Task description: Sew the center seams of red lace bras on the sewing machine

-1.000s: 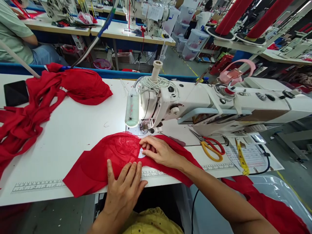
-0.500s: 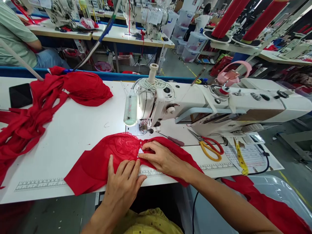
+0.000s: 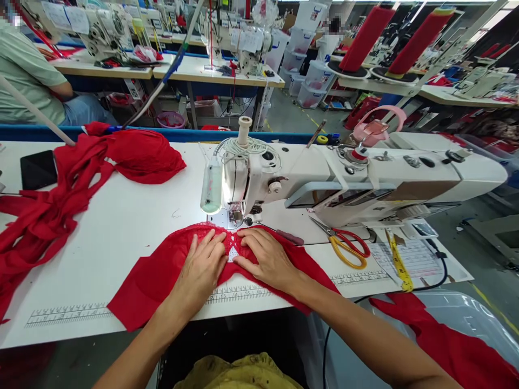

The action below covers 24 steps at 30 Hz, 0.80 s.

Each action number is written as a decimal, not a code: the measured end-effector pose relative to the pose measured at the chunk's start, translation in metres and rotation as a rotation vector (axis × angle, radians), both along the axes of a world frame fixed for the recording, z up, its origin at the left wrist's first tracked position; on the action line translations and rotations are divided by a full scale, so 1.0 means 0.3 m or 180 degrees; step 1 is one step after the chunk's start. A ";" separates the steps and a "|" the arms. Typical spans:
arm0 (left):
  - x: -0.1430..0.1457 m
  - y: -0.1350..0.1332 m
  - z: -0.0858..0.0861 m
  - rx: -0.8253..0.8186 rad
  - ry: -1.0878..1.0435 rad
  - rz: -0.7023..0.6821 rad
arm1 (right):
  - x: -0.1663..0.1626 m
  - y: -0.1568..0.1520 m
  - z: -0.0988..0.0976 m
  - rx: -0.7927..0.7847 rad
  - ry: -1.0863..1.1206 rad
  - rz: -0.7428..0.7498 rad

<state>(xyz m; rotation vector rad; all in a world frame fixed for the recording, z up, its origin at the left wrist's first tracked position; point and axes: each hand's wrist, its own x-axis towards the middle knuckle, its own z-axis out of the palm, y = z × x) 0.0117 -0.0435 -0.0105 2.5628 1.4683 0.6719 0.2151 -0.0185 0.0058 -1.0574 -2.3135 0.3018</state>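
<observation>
A red lace garment piece (image 3: 154, 278) lies spread on the white sewing table (image 3: 121, 227), just in front of the needle of the white sewing machine (image 3: 324, 178). My left hand (image 3: 203, 270) lies flat on the lace, fingers stretched toward the needle. My right hand (image 3: 265, 256) presses flat on the red fabric beside it, fingertips at a small white label (image 3: 234, 253) between the two hands. Neither hand grips anything.
A heap of red garments (image 3: 81, 178) covers the table's left side, next to a black phone (image 3: 38, 168). Scissors with red and yellow handles (image 3: 344, 246) and a yellow tape measure (image 3: 399, 265) lie right of my hands. A clear bin with red fabric (image 3: 446, 340) stands lower right. Another person sits far left.
My left hand slid forward from the table's front edge onto the lace, up beside my right hand near the needle. The right hand stayed about where it was on the fabric.
</observation>
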 end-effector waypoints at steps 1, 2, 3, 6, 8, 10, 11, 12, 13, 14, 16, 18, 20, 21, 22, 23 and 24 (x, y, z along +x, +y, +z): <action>-0.003 -0.005 -0.007 -0.0002 0.0012 0.0056 | 0.007 0.001 -0.003 -0.0053 0.0003 0.0003; -0.006 -0.010 -0.012 0.0008 0.0005 0.0104 | 0.013 0.001 -0.005 -0.0095 0.0001 0.0025; -0.008 -0.015 -0.013 0.0015 -0.0007 0.0139 | 0.018 0.002 -0.005 -0.0127 0.0000 0.0057; -0.011 -0.021 -0.009 -0.0053 -0.0032 0.0164 | 0.029 0.006 -0.001 -0.0221 0.0032 0.0104; -0.013 -0.022 -0.006 -0.0102 -0.0034 0.0155 | 0.034 0.008 0.002 -0.0271 0.0045 0.0111; -0.012 -0.024 -0.008 -0.0066 0.0007 0.0140 | 0.040 0.009 0.006 -0.0299 0.0047 0.0109; -0.010 -0.026 -0.010 -0.0025 0.0052 0.0141 | 0.043 0.009 0.008 -0.0302 0.0049 0.0109; -0.008 -0.027 -0.012 0.0017 0.0112 0.0148 | 0.047 0.009 0.009 -0.0299 0.0053 0.0109; -0.006 -0.029 -0.014 0.0052 0.0177 0.0157 | 0.050 0.009 0.011 -0.0289 0.0058 0.0111; -0.004 -0.031 -0.015 0.0075 0.0241 0.0167 | 0.052 0.010 0.013 -0.0273 0.0061 0.0114; -0.002 -0.032 -0.016 0.0115 0.0338 0.0172 | 0.055 0.012 0.015 -0.0225 0.0067 0.0127; -0.003 -0.031 -0.014 0.0153 0.0388 0.0137 | 0.056 0.015 0.015 -0.0200 0.0072 0.0138; -0.006 -0.029 -0.012 0.0170 0.0398 0.0104 | 0.057 0.018 0.013 -0.0212 0.0071 0.0148; -0.007 -0.028 -0.011 0.0159 0.0390 0.0100 | 0.057 0.019 0.011 -0.0228 0.0069 0.0150; -0.009 -0.027 -0.010 0.0139 0.0373 0.0103 | 0.057 0.019 0.009 -0.0244 0.0067 0.0148; -0.010 -0.027 -0.009 0.0114 0.0348 0.0108 | 0.057 0.020 0.007 -0.0257 0.0071 0.0143; -0.011 -0.027 -0.007 0.0082 0.0317 0.0115 | 0.058 0.019 0.004 -0.0266 0.0079 0.0137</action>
